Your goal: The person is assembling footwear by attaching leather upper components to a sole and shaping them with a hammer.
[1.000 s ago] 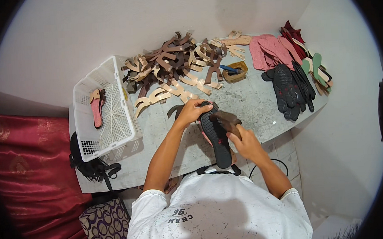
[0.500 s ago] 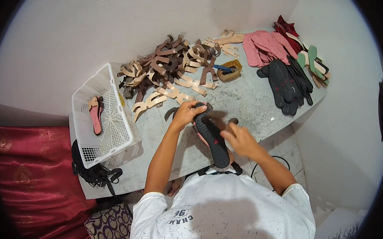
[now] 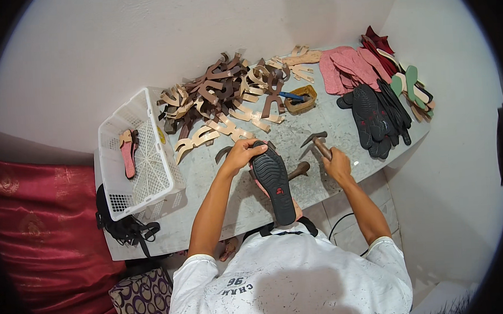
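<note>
My left hand (image 3: pixel 242 156) is closed round the toe end of a sandal (image 3: pixel 273 181), thumb on its ribbed black sole. The sole faces up, and pink and tan edges show beneath it. In my right hand (image 3: pixel 338 166) is a hammer (image 3: pixel 322 147), gripped by its handle, its dark head apart from the sandal. A brown, knob-ended metal piece (image 3: pixel 300 170) juts out beside the sole; the rest of it is hidden. Left of the sandal lies a dark curved strip (image 3: pixel 223 154), partly covered by my left hand.
Brown and beige straps (image 3: pixel 209 91) are piled at the back of the grey table (image 3: pixel 208 184). A white basket (image 3: pixel 171 186) at left contains a pink sandal (image 3: pixel 129 158). Pink insoles (image 3: pixel 343 69), black soles (image 3: pixel 367 112) and a small yellowish tub (image 3: pixel 302 101) stand towards the right.
The hammer has moved away from the sole, to the right. My right hand has drawn outward and up with it. My left hand keeps its hold on the sandal.
</note>
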The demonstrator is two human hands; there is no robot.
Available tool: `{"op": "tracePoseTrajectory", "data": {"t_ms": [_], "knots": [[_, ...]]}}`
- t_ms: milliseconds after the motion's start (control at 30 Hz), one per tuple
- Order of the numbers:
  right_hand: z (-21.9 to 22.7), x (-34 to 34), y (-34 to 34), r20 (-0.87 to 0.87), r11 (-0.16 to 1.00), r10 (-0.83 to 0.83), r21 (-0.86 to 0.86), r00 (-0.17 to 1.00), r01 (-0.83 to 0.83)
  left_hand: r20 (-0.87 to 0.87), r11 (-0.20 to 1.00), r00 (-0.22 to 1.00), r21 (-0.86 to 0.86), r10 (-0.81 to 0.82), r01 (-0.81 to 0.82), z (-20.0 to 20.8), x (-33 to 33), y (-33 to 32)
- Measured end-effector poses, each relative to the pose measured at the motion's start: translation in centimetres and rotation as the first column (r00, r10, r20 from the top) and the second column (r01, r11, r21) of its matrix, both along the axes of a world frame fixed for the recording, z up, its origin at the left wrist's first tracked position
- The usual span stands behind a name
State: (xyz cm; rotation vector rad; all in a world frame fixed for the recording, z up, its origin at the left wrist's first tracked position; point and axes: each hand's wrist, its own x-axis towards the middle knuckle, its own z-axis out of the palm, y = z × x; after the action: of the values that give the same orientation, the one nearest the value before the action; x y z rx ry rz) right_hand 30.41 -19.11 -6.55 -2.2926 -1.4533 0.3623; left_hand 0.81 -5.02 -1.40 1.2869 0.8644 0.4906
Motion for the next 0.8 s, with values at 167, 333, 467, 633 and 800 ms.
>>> {"op": "tracePoseTrajectory", "data": {"t_ms": [167,333,467,633,800], "knots": [[-4.0,-1.2,0.6,0.008,0.994,0.107,0.021,0.994,-0.107,-0.048,1.000,0.999,-0.004,0.012,-0.012,0.2,-0.3,-0.2],[-6.3,-0.8,1.5,0.081,0.987,0.146,0.048,0.986,-0.150,-0.022,0.999,0.999,0.008,0.041,-0.041,0.1,0.0,-0.5],[-1.0,-1.5,5.8,-0.020,0.953,0.290,-0.090,0.957,-0.291,-0.023,0.997,0.999,-0.056,0.047,-0.048,-0.2,-0.1,-0.5],[7.5,-6.9,9.5,-0.538,0.807,0.585,0.313,0.607,-0.501,0.035,0.993,0.995,-0.074,0.095,-0.092,-0.4,0.1,-1.1],[9.4,-9.9,12.1,-0.560,0.696,0.680,0.292,0.473,-0.656,0.107,0.990,0.985,-0.024,0.139,-0.137,-2.5,-0.4,-1.1]]}}
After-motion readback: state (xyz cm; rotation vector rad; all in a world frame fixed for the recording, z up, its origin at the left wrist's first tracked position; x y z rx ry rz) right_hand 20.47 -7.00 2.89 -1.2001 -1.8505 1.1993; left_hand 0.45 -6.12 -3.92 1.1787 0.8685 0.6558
